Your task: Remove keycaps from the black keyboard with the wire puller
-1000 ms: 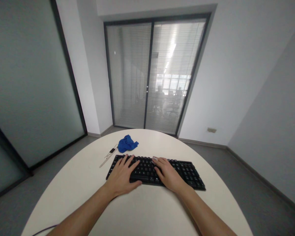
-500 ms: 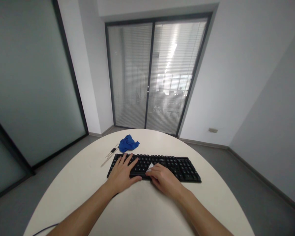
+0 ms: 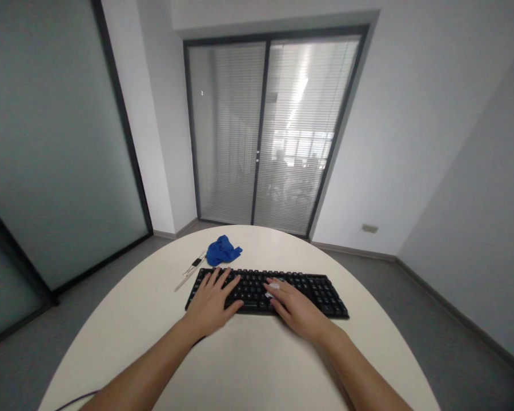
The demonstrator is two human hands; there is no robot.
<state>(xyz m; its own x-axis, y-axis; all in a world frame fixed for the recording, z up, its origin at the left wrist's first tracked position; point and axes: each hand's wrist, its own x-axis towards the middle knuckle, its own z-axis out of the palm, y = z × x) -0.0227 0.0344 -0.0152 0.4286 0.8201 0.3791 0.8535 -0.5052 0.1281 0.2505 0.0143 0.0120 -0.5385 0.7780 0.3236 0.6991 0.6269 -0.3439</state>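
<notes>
A black keyboard [image 3: 257, 294] lies across the table in front of me. Over its left end my left hand [image 3: 209, 302] rests flat with fingers spread, nothing held in it. My right hand [image 3: 297, 308] is on the middle of the keyboard, pressing a small white wipe [image 3: 274, 285] against the keys. Bits of the wipe show between and under the fingers; the rest is covered by the hand.
Behind the keyboard's left end is a crumpled blue cloth [image 3: 223, 250]. Beside it lies a thin pale tool [image 3: 184, 281] with a small black piece [image 3: 196, 262]. A dark cable [image 3: 75, 398] crosses the round white table [image 3: 248, 365] at lower left.
My right hand has shifted slightly right and forward over the keys, its fingers now stretched out more over the wipe. My left hand has stayed in place.
</notes>
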